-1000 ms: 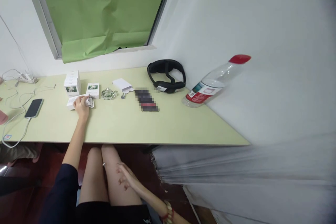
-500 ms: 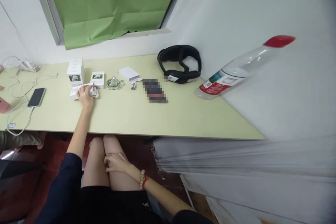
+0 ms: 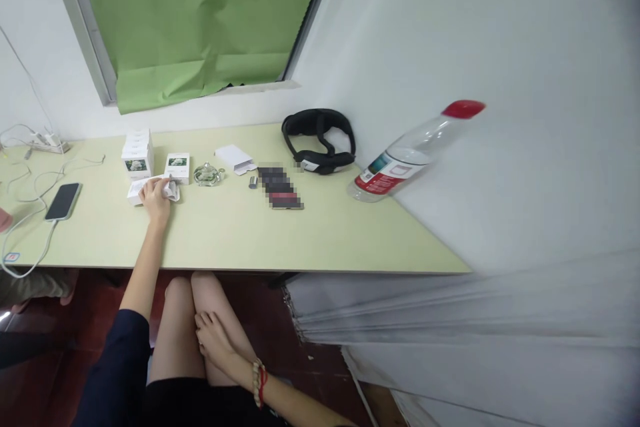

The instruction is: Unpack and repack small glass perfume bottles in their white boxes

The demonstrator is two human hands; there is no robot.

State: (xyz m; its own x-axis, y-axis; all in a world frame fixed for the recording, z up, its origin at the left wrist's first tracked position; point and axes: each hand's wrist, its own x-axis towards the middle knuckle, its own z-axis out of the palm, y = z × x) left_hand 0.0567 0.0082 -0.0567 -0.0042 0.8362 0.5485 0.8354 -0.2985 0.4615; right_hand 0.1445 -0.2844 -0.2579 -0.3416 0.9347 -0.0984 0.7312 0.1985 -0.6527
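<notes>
My left hand (image 3: 155, 197) is stretched out onto the pale green table (image 3: 240, 233), its fingers curled round a small crumpled white paper with a thin dark object (image 3: 171, 189), resting on a flat white box (image 3: 135, 191). Just behind stand a stack of small white boxes (image 3: 137, 157) and a single white box (image 3: 177, 168) with a flower picture. A small glass bottle (image 3: 207, 175) lies to the right. My right hand (image 3: 213, 340) rests below the table on my leg, fingers lying flat, holding nothing.
Further right lie an open white carton (image 3: 234, 158), a small grey cylinder (image 3: 253, 181), a dark flat object (image 3: 280, 188), a black headband device (image 3: 320, 140) and a leaning water bottle (image 3: 413, 153) with a red cap. A phone (image 3: 63, 201) on a cable lies at the left.
My left hand stays on the white paper by the boxes. My right hand has drawn back along my leg toward my body. The view has shifted slightly.
</notes>
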